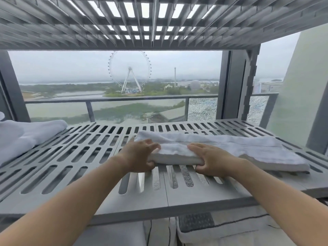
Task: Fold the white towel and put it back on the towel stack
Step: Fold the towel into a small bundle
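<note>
Slatted grey shelf carries my white towel toward its right edge, folded long. My left hand and right hand pinch its near-left end; next, fold across, then carry it to the towel stack at the left edge.

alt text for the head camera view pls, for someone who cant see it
Two bare hands, left hand and right hand, grip the near edge of a partly folded white towel on a grey slotted shelf. More white towels lie at the shelf's left end; a Ferris wheel shows through the window behind.
</note>
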